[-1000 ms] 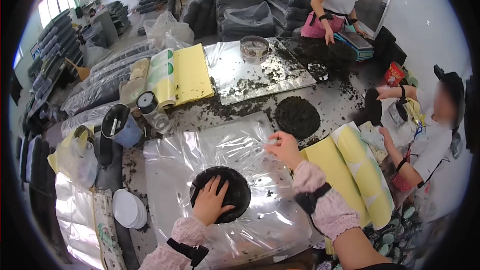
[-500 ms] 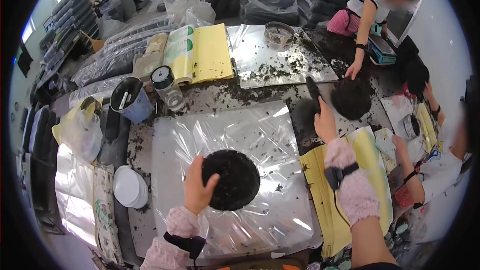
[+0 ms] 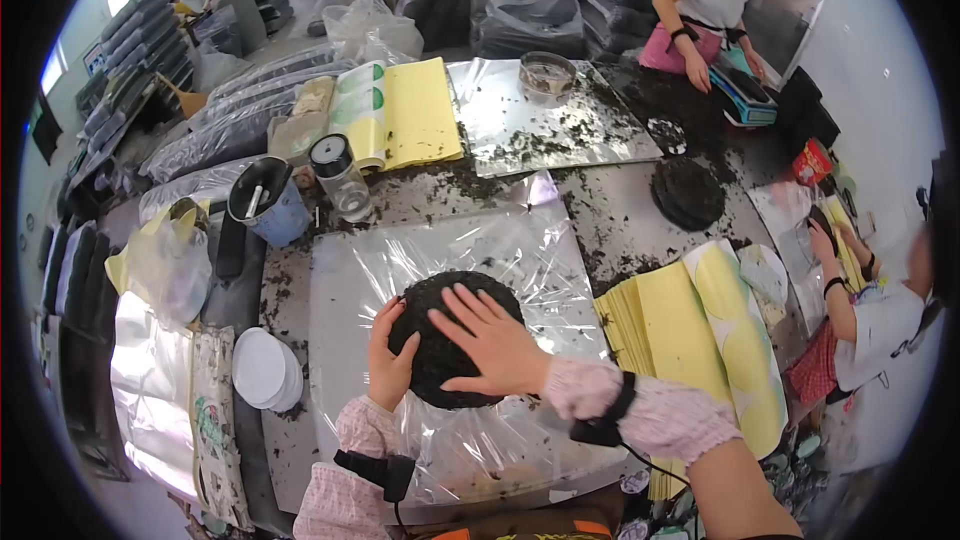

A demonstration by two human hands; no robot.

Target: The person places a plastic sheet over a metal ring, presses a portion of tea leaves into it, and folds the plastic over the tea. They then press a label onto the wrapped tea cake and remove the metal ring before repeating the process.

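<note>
A round, dark cake (image 3: 440,380) that looks like dried seaweed lies on clear plastic film (image 3: 480,450) over a pale sheet. My left hand (image 3: 388,355) curves around the cake's left edge, thumb on its upper face. Flat on top rests my right hand (image 3: 490,345), its fingers spread. The underside of the cake and what lies beneath it are hidden. More dark cakes (image 3: 688,195) are piled farther right on the table, apart from both hands.
Around the film are a blue cup (image 3: 275,215), a lidded clear jar (image 3: 345,180), white lids (image 3: 268,370) and yellow paper (image 3: 660,320). A metal sheet (image 3: 590,135) with dark flakes lies behind. One person (image 3: 710,0) stands at back right, another (image 3: 870,310) at right.
My right hand has come from the upper right, where it held a thin dark piece, onto the cake. My left hand stays at the edge. The back-right person's arm has drawn back from the pile.
</note>
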